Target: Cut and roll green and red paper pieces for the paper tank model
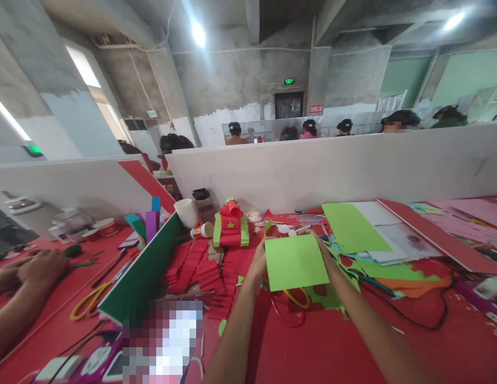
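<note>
My left hand (259,265) grips the left edge of a light green sheet of paper (297,264). The sheet's far edge meets my right hand (318,242), which grips it from behind at the upper right; most of its fingers are hidden. The sheet looks bent over at its far edge. Under and beyond it lie scissors with a yellow handle (304,303) and green paper scraps (326,297). A red and green paper model with a star (231,225) stands past my left hand. Folded red paper strips (206,274) lie to the left.
A green board (146,274) and a red-edged divider (440,234) stand on either side. Another person's hands (44,266) are at far left. A blurred phone-like screen (172,341) sits front left. Paper sheets (354,226) lie right, before a white partition (332,168).
</note>
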Available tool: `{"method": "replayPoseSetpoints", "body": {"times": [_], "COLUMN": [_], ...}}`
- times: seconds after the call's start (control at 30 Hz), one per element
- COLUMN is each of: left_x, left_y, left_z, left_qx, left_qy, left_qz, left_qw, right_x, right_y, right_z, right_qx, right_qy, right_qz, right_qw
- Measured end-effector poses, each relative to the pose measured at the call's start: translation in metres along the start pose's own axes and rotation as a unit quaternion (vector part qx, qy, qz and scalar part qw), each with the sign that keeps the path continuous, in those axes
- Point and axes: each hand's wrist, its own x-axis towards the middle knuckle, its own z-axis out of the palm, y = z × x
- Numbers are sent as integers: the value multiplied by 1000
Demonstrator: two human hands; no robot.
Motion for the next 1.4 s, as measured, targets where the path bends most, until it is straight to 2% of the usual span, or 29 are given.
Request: {"method": "replayPoseSetpoints", "body": {"times": [0.13, 0.27, 0.37, 0.47, 0.6, 0.77, 0.97, 1.07, 1.23, 1.4], "left_x": [0, 1, 6, 10, 13, 8, 1, 2, 8, 10], "left_y": [0, 0, -3, -6, -7, -1, 12, 11, 6, 6], "left_z": [-1, -3, -6, -9, -9, -2, 5, 2, -6, -8], "left_qx": [8, 30, 66, 88, 97, 62, 24, -9, -85, -89], "left_qy": [27, 24, 20, 7, 21, 23, -12, -9, 1, 7], "left_qz": [11, 35, 60, 57, 32, 7, 59, 36, -6, -18], "left_qw": [1000, 999, 996, 995, 995, 998, 998, 999, 996, 996], "right_x": [-5, -19, -20, -16, -14, -13, -5, -3, -6, -8], "right_y": [1, 8, 11, 8, 1, 1, 5, 3, -4, -9], "right_z": [-3, -7, -7, -5, 2, 3, -3, -4, -3, -4], "right_qx": [6, 13, 1, 7, 23, 31, 72, 85, 72, 60], "right_qy": [-16, -39, -46, -54, -61, -6, 57, 79, 65, 36], "right_qz": [1, 3, 46, 86, 67, 67, 88, 91, 90, 74], "right_qw": [1000, 999, 998, 995, 996, 997, 992, 989, 991, 995]}}
